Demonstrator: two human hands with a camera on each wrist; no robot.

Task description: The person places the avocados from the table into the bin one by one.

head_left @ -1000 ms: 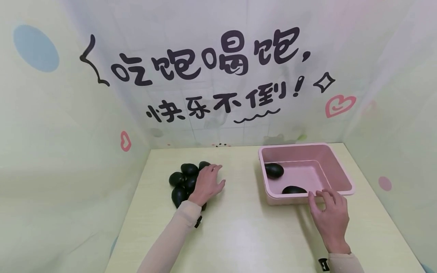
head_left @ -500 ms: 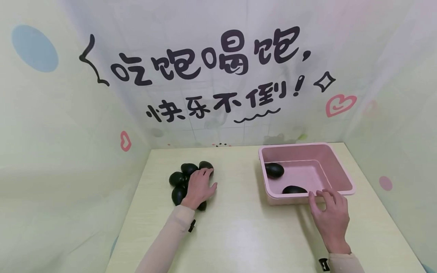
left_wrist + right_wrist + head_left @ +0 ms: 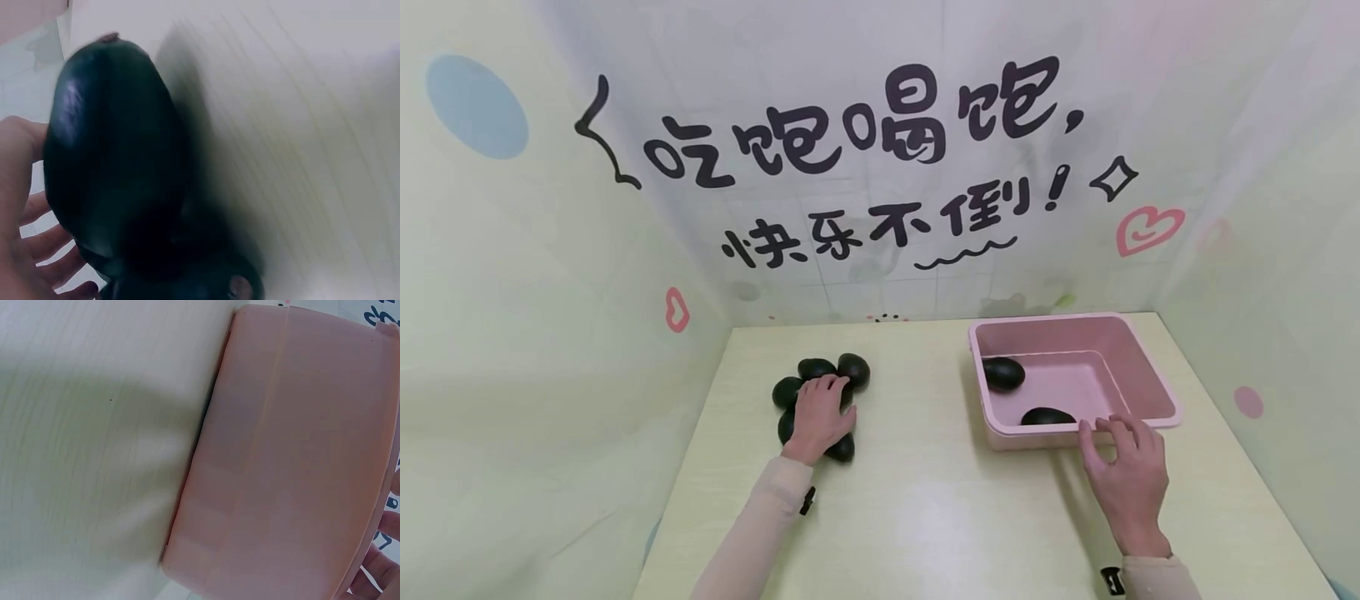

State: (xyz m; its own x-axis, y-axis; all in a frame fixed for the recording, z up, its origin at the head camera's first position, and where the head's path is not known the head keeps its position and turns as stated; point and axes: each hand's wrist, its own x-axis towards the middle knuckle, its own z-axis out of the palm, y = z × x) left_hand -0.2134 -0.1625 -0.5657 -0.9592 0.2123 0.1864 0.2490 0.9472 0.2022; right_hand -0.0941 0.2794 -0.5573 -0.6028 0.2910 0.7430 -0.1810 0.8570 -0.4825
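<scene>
On the left part of the pale surface (image 3: 917, 508), the person's left hand (image 3: 818, 419) is reaching over a cluster of dark, rounded fruits (image 3: 853, 372), which are lying close together and partly hiding beneath the palm. Its fingers (image 3: 47, 244) are spreading loosely, with gaps showing between them, and seem to be gripping nothing; a large fruit is blocking much of the blurred left wrist view, so it is hard to tell whether they are touching anything.

Toward the right, a pink bin (image 3: 1037, 441) is standing upright. Two more dark fruits are lying inside it, well apart from the cluster: one fruit (image 3: 1003, 375) is resting by the left wall, and another fruit (image 3: 1047, 416) is sitting behind the front wall, which is hiding its lower part. The right hand (image 3: 1127, 483) is pinching the front rim of the bin between thumb and fingers.

Light sleeves (image 3: 745, 533) are covering both forearms. Behind the surface, a pale backdrop (image 3: 880, 296) is bearing two lines of dark lettering (image 3: 910, 117).
</scene>
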